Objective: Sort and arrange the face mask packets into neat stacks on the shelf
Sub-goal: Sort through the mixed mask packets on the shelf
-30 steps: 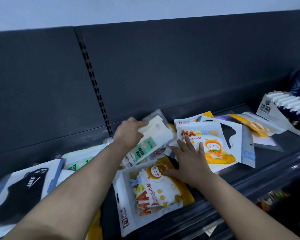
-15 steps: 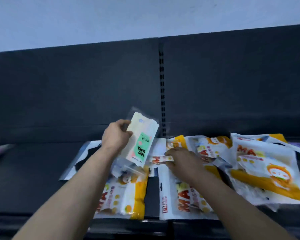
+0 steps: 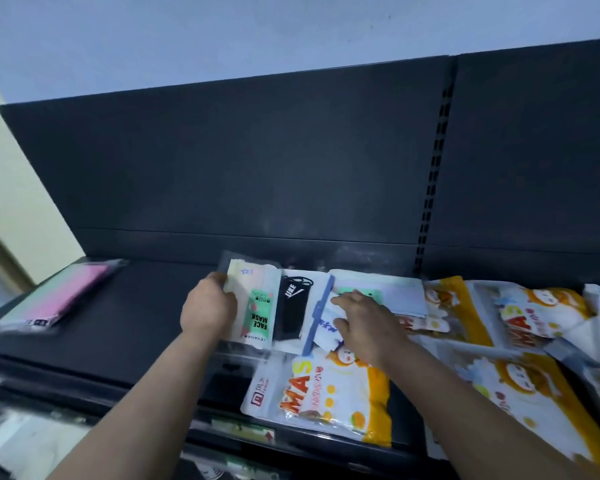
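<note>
My left hand (image 3: 209, 309) grips a pale packet with a green FACE MASK label (image 3: 257, 306) by its left edge, held over the dark shelf (image 3: 136, 313). Beside it lies a black-mask packet (image 3: 293, 311) with a blue zip strip. My right hand (image 3: 364, 327) rests fingers down on the white packets there, just in front of another green-label packet (image 3: 392, 294). An orange and white MASK packet (image 3: 321, 393) lies at the shelf's front edge under my right forearm. Several more orange packets (image 3: 520, 341) spread to the right.
A pink packet (image 3: 66, 292) lies alone at the shelf's far left. The dark back panel (image 3: 257, 161) with a slotted upright (image 3: 433, 168) rises behind. A lower shelf with goods shows below the front edge (image 3: 243, 427).
The view has swung left. My left hand carried the green-label packet leftwards and lower, close to the shelf. My right hand shifted onto the white packets beside the black-mask packet.
</note>
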Action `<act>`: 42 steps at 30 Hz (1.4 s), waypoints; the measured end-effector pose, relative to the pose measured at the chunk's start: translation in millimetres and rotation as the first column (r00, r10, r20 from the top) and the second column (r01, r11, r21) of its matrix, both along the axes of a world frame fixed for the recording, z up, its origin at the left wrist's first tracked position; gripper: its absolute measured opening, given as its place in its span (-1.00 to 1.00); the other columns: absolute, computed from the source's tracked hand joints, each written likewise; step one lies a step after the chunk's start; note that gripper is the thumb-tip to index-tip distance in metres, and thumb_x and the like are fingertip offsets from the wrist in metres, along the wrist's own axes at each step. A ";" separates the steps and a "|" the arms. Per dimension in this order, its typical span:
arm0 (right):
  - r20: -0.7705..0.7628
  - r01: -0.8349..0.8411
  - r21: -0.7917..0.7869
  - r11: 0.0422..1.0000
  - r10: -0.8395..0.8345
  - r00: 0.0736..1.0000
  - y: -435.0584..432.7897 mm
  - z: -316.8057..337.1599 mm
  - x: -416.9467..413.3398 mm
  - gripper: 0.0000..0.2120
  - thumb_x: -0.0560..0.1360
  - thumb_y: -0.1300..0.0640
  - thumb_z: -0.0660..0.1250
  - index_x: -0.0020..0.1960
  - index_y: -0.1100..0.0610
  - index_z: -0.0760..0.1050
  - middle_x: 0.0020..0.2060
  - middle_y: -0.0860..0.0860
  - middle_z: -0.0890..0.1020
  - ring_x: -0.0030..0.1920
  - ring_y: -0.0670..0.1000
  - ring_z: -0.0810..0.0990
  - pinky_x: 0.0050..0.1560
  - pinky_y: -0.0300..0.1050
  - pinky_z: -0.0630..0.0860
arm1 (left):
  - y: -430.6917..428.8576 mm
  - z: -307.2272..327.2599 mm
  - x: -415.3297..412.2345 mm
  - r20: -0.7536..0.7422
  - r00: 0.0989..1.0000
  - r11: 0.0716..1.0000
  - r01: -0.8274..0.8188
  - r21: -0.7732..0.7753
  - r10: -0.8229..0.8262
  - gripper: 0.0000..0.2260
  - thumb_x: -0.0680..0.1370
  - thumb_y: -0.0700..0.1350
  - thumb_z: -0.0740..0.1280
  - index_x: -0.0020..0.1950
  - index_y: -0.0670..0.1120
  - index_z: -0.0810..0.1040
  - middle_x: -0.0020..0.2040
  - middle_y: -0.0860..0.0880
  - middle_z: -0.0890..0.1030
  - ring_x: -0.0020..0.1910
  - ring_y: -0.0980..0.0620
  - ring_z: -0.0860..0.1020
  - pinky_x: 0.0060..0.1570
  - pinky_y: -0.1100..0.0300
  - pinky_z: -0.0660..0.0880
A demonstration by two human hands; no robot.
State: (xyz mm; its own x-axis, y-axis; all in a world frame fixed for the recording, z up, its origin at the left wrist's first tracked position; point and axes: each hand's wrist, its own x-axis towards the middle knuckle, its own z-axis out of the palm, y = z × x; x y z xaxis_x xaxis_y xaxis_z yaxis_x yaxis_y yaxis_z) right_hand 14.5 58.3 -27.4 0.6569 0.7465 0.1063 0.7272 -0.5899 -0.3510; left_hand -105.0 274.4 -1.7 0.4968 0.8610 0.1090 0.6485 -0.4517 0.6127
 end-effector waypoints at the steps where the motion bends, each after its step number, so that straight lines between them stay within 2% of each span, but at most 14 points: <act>1: 0.014 -0.015 -0.010 1.000 0.015 1.000 8.2 -0.2 -2.4 -0.56 0.61 0.02 0.15 0.47 0.04 0.26 0.45 0.02 0.32 0.47 0.05 0.21 0.38 -0.07 0.25 | 6.1 -1.2 -1.5 -0.009 1.000 1.000 0.001 -0.001 -0.001 -0.61 0.53 -0.21 0.22 0.35 -0.01 0.46 0.14 -0.10 0.61 0.06 -0.16 0.57 -0.14 0.11 0.44; 3: 0.051 0.012 -0.050 0.999 -0.009 0.999 22.7 -2.4 -4.6 -0.52 0.62 0.00 0.12 0.50 0.05 0.17 0.49 0.03 0.25 0.51 0.07 0.12 0.43 -0.04 0.18 | 16.3 -2.6 -2.9 -0.015 1.000 1.000 0.006 -0.012 -0.006 -0.61 0.53 -0.20 0.23 0.35 0.00 0.46 0.15 -0.10 0.61 0.09 -0.17 0.56 -0.11 0.11 0.45; 7: 0.053 0.257 -0.202 0.945 -0.251 0.966 44.6 -6.6 3.8 -0.43 0.62 -0.03 0.04 0.55 0.13 -0.01 0.54 0.09 0.04 0.55 0.13 -0.10 0.51 0.10 0.02 | 35.8 -2.8 -4.4 -0.003 1.000 1.000 0.027 -0.010 -0.027 -0.60 0.52 -0.20 0.23 0.35 0.02 0.46 0.15 -0.08 0.61 0.09 -0.15 0.57 -0.10 0.10 0.46; 10: -0.045 0.257 -0.266 0.929 -0.279 0.959 52.1 -7.1 7.6 -0.33 0.57 -0.26 0.02 0.55 0.06 0.01 0.56 0.05 -0.04 0.54 0.12 -0.18 0.50 0.14 -0.05 | 43.6 -3.9 -1.0 0.004 0.997 0.997 0.078 0.008 -0.078 -0.60 0.53 -0.20 0.23 0.35 0.05 0.46 0.16 -0.04 0.62 0.09 -0.11 0.57 -0.14 0.15 0.43; 13: -0.040 0.284 -0.289 0.914 -0.307 0.951 45.8 -7.6 12.6 -0.34 0.56 -0.25 0.06 0.55 -0.03 -0.04 0.56 0.00 -0.11 0.54 0.09 -0.24 0.50 0.19 -0.12 | 43.7 -4.0 9.6 0.022 0.989 0.989 0.149 0.002 -0.149 -0.62 0.52 -0.18 0.24 0.32 0.08 0.47 0.15 -0.01 0.63 0.08 -0.09 0.58 -0.13 0.14 0.47; 17: -0.026 0.441 -0.299 0.846 -0.470 0.882 9.4 -3.8 28.6 -0.48 0.60 -0.19 0.01 0.52 -0.11 0.07 0.55 -0.03 -0.04 0.54 0.07 -0.21 0.48 0.21 -0.13 | 38.7 -1.7 26.8 0.052 0.969 0.970 0.242 0.009 -0.242 -0.63 0.53 -0.15 0.27 0.32 0.11 0.47 0.17 0.03 0.62 0.13 -0.06 0.56 -0.04 0.14 0.48; 21: 0.115 0.553 -0.358 0.752 -0.552 0.826 -18.8 0.3 30.7 -0.55 0.59 -0.13 0.01 0.45 -0.06 0.23 0.50 -0.01 0.12 0.53 0.08 -0.08 0.46 0.20 -0.03 | 25.9 -3.5 45.5 0.041 0.932 0.933 0.360 0.023 -0.361 -0.63 0.52 -0.13 0.30 0.31 0.12 0.48 0.20 0.05 0.61 0.19 -0.04 0.55 0.11 0.11 0.50; 24: 0.026 0.478 -0.271 0.836 -0.490 0.871 -12.6 -4.0 17.8 -0.52 0.61 -0.13 0.01 0.49 -0.04 0.17 0.53 -0.01 0.07 0.54 0.06 -0.10 0.47 0.17 -0.03 | 9.5 -8.2 58.9 0.029 0.895 0.895 0.446 -0.005 -0.445 -0.64 0.51 -0.13 0.32 0.28 0.13 0.51 0.17 0.05 0.62 0.18 -0.03 0.55 0.15 0.10 0.50; 28: -0.005 0.347 -0.199 0.917 -0.355 0.935 -9.0 -15.5 5.7 -0.57 0.66 -0.01 -0.08 0.52 -0.21 0.03 0.56 -0.03 -0.03 0.55 0.06 -0.18 0.47 0.20 -0.07 | -2.7 -19.5 67.4 -0.042 0.871 0.873 0.488 -0.026 -0.489 -0.64 0.51 -0.12 0.29 0.30 0.13 0.49 0.18 0.03 0.60 0.18 -0.06 0.54 0.13 0.10 0.50; 32: 0.037 0.439 -0.337 0.833 -0.454 0.890 -35.4 -17.7 12.7 -0.50 0.65 0.08 -0.07 0.53 -0.19 -0.12 0.56 -0.04 -0.13 0.53 0.07 -0.27 0.48 0.24 -0.13 | -0.3 -21.3 62.7 -0.137 0.890 0.896 0.443 0.032 -0.435 -0.59 0.50 -0.14 0.23 0.33 0.13 0.48 0.20 0.01 0.60 0.19 -0.07 0.54 0.03 0.16 0.49; 35: 0.187 0.517 -0.420 0.746 -0.486 0.853 -51.3 -7.3 17.7 -0.45 0.61 0.11 0.02 0.54 -0.12 -0.06 0.55 0.04 -0.18 0.52 0.12 -0.31 0.47 0.24 -0.20 | -4.0 -17.2 57.7 -0.170 0.905 0.913 0.404 0.053 -0.391 -0.61 0.49 -0.16 0.22 0.29 0.11 0.51 0.17 0.00 0.61 0.16 -0.08 0.55 -0.07 0.19 0.45; 37: 0.198 0.508 -0.386 0.770 -0.469 0.861 -54.7 -1.4 19.6 -0.45 0.59 0.10 0.06 0.54 -0.02 -0.01 0.55 0.06 -0.14 0.53 0.11 -0.26 0.48 0.20 -0.17 | -10.4 -15.5 54.7 -0.156 0.916 0.924 0.379 0.041 -0.369 -0.62 0.50 -0.16 0.22 0.28 0.11 0.52 0.16 0.00 0.61 0.14 -0.09 0.56 -0.06 0.18 0.47; 40: -0.037 0.333 -0.301 0.894 -0.360 0.932 -53.1 2.7 20.8 -0.43 0.63 -0.01 0.04 0.56 0.01 -0.11 0.56 0.03 -0.07 0.55 0.04 -0.08 0.51 0.07 0.00 | -24.4 -10.7 54.3 -0.110 0.928 0.932 0.362 0.030 -0.357 -0.62 0.50 -0.13 0.22 0.29 0.13 0.50 0.14 0.02 0.63 0.14 -0.07 0.56 0.00 0.16 0.50; 42: -0.069 0.274 -0.316 0.908 -0.310 0.948 -53.8 4.4 23.4 -0.37 0.61 -0.11 0.09 0.56 -0.02 -0.12 0.55 0.01 0.01 0.53 0.06 0.06 0.47 0.03 0.13 | -33.8 -6.5 57.1 -0.085 0.925 0.927 0.374 0.028 -0.371 -0.61 0.49 -0.10 0.23 0.30 0.14 0.49 0.15 0.05 0.63 0.16 -0.05 0.56 0.07 0.13 0.52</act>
